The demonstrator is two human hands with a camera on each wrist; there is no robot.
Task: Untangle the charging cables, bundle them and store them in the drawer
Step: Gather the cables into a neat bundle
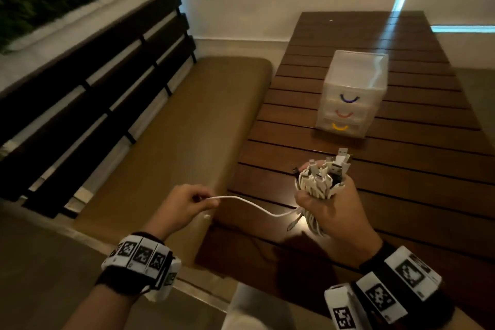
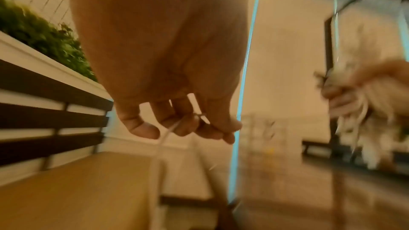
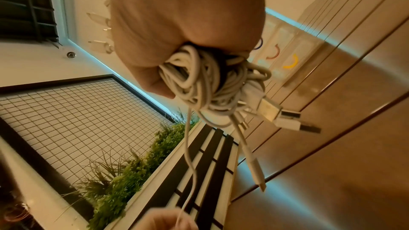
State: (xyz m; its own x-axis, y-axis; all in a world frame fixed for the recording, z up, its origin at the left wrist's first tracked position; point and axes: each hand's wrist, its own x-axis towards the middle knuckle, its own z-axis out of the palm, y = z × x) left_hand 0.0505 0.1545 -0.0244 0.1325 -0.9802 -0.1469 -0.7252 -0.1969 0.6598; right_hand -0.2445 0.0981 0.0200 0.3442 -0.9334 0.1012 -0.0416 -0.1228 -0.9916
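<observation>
Head view downward; wrist views close.

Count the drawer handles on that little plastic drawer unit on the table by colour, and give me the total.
On the drawer unit:
Purple handle: 1
Red handle: 1
Yellow handle: 1
Total: 3 handles, one to a drawer, stacked top to bottom in that order.

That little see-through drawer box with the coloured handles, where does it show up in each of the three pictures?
Head: drawer unit upper right, on the slatted table.
Left wrist: a blurred pale shape right of centre, probably it; cannot be sure.
Right wrist: upper right, beyond the cable bundle.
Shared landmark: the black-slatted bench back.
</observation>
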